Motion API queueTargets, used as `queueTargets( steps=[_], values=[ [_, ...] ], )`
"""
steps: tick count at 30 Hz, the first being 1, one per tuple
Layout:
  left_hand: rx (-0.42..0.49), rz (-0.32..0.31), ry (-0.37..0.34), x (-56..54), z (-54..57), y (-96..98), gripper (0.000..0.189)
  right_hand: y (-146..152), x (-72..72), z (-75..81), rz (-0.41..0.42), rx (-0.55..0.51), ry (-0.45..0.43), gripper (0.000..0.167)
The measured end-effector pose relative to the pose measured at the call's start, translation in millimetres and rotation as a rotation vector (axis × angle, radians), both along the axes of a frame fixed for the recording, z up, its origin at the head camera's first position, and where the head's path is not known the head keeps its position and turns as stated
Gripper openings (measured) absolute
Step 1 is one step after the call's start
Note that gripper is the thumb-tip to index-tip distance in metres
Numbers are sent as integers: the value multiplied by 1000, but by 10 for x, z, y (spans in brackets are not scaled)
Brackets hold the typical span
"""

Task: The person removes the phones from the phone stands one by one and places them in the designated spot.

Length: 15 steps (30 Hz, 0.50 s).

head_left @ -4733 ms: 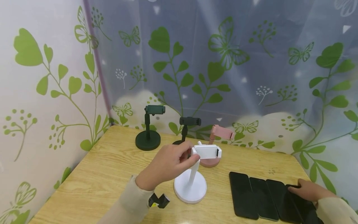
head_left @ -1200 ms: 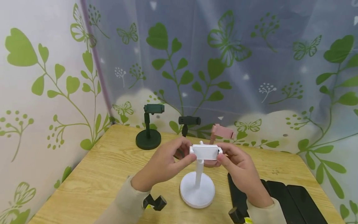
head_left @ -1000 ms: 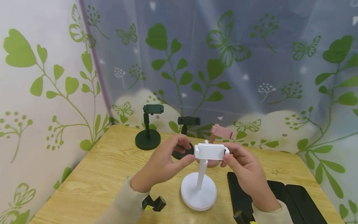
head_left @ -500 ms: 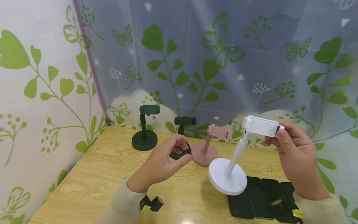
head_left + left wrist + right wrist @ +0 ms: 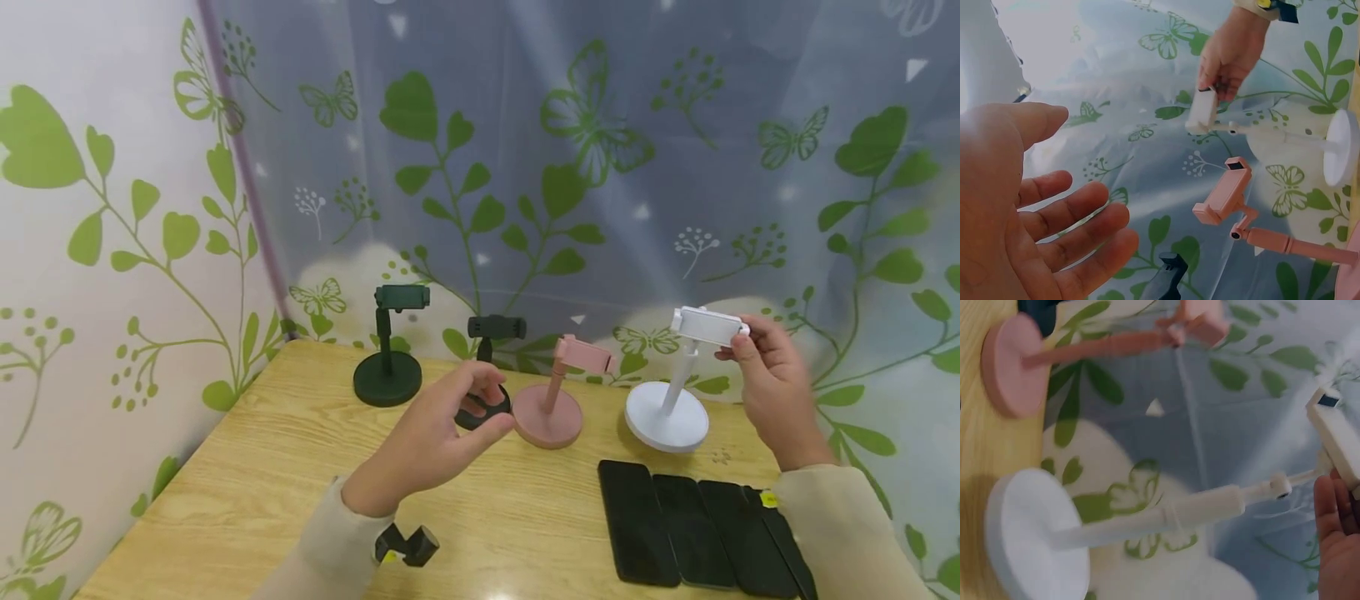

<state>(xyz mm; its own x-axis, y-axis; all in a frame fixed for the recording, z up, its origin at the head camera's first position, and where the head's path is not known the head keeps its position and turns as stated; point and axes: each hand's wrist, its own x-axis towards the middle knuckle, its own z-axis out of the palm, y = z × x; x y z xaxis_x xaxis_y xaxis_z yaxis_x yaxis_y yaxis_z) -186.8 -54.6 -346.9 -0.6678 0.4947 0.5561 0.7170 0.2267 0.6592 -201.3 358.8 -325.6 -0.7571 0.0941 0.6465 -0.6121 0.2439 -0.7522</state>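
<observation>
My right hand (image 5: 777,383) pinches the right end of the clamp on a white phone stand (image 5: 686,375). The stand leans slightly at the back right; whether its round base touches the table I cannot tell. In the right wrist view, fingers (image 5: 1329,512) show beside the clamp at the right edge. My left hand (image 5: 431,446) holds nothing, its fingers relaxed and spread, in front of a black phone stand (image 5: 497,327) whose base it partly hides. A pink phone stand (image 5: 551,412) stands between black and white. Farthest left is a dark green phone stand (image 5: 387,379).
Several black phones (image 5: 637,521) lie side by side on the wooden table (image 5: 480,533) at the front right, the rightmost partly under my right sleeve (image 5: 840,521). A leaf-patterned curtain (image 5: 495,167) hangs right behind the table's back edge.
Both hands held the white phone stand in front. The left let go and stayed near the middle; the right carried the stand right and back, beside the pink one.
</observation>
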Motion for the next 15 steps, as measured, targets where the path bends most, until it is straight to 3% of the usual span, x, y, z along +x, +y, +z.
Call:
queueTargets(
  steps=[6, 11, 15],
  values=[
    [8, -15, 2, -18, -24, -21, 36, 36, -184, -124, -49, 59, -44, 28],
    [4, -17, 20, -40, -32, -30, 36, 28, -244, -202, -113, 202, -99, 36],
    [-8, -12, 14, -48, -29, -42, 39, 12, -268, -281, -126, 251, -123, 40]
  ],
)
